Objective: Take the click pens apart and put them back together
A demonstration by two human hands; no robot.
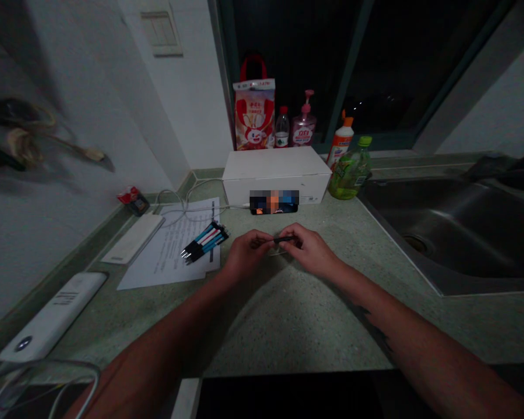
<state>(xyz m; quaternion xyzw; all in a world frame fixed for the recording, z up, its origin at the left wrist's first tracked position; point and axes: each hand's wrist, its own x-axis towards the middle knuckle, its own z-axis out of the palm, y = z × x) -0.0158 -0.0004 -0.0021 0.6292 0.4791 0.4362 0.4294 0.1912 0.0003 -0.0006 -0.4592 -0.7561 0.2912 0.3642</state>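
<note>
My left hand [250,250] and my right hand [308,247] meet over the middle of the counter, both closed. Between their fingertips is a short, thin black piece [283,239], rather like part of a pen. The left fingers pinch its left end and the right fingers grip its right part, which is partly hidden. Just below the fingers, something small and pale [278,252] lies on the counter, too unclear to name. To the left of my left hand, a bundle of blue, black and red-and-white pens [205,241] rests on a printed sheet [168,256].
Behind my hands, a phone [274,203] with a cable leans on a white box [275,166]. Bottles, including a green one [351,171], and a red-handled bag [254,113] stand behind. A sink [445,285] lies right; a white power strip-like device [55,317] lies left.
</note>
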